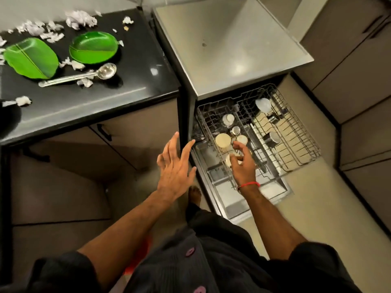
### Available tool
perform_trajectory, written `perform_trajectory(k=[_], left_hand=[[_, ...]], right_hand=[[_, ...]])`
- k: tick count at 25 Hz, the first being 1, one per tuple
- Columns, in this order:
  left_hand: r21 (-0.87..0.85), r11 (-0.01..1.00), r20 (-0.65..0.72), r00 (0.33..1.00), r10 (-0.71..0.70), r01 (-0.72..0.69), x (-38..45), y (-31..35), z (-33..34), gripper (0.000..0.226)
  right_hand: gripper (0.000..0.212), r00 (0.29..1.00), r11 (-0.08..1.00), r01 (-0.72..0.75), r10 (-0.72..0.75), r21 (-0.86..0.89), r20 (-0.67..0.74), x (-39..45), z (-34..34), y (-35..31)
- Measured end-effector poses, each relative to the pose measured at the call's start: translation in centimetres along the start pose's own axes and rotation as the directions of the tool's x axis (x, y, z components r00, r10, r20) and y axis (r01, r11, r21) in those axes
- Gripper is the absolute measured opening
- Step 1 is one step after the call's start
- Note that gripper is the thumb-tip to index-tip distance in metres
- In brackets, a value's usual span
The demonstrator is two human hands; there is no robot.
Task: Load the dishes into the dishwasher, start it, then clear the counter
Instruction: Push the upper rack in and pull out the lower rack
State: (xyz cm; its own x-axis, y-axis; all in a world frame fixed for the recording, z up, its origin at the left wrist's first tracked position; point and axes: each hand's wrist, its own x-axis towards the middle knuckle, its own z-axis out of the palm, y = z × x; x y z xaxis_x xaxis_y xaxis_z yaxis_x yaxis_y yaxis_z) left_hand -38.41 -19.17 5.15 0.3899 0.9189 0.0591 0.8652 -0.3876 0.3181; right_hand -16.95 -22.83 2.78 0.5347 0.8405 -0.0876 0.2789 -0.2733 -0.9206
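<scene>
Loading is partly done: cups and steel tumblers sit in the pulled-out dishwasher rack (304, 132), the right hand (241, 163) has its fingers curled round a pale cup (229, 160) there, the left hand (176, 163) hovers with fingers spread, and two green leaf-shaped plates (31, 58), a steel ladle (84, 75) and paper scraps (80, 19) remain on the black tabletop (105, 102) at far left.

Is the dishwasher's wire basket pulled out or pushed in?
Pulled out. The grey wire dishwasher rack sits over the lowered door, cups showing inside.

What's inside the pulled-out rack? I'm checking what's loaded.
The rack holds cream cups, steel tumblers and a white bowl. The right hand covers another cup.
</scene>
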Motion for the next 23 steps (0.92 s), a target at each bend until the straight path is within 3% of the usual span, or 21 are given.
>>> perform_trajectory(k=[3, 6, 11, 18, 23], left_hand=[[0.006, 0.999, 0.0, 0.999, 0.044, -0.044, -2.4, 1.3, 0.3, 0.089], [-0.038, 0.999, 0.014, 1.0, 0.022, -0.021, -4.0, 2.4, 0.7, 0.089], [-0.084, 0.996, 0.082, 0.997, -0.011, 0.017, -4.6, 5.3, 2.4, 0.089], [-0.099, 0.995, 0.153, 0.988, 0.005, 0.01, -4.4, 11.7, 6.4, 0.087], [-0.065, 0.997, 0.134, 0.99, -0.038, 0.047, -1.8, 18.0, 10.1, 0.089]], right_hand=[[0.053, 1.0, 1.0, -0.007, 0.007, 0.018, -0.014, -2.5, -2.4, 0.5], [0.05, 1.0, 1.0, -0.016, 0.016, 0.005, -0.009, -3.5, -4.0, 0.6], [0.067, 0.999, 0.994, -0.038, 0.042, -0.104, 0.033, -3.3, -8.1, 1.6], [0.075, 0.995, 0.994, -0.102, 0.102, -0.04, -0.006, -1.6, -14.1, 4.6], [0.081, 0.994, 0.997, -0.078, 0.078, -0.003, 0.07, 2.6, -19.4, 7.6]])
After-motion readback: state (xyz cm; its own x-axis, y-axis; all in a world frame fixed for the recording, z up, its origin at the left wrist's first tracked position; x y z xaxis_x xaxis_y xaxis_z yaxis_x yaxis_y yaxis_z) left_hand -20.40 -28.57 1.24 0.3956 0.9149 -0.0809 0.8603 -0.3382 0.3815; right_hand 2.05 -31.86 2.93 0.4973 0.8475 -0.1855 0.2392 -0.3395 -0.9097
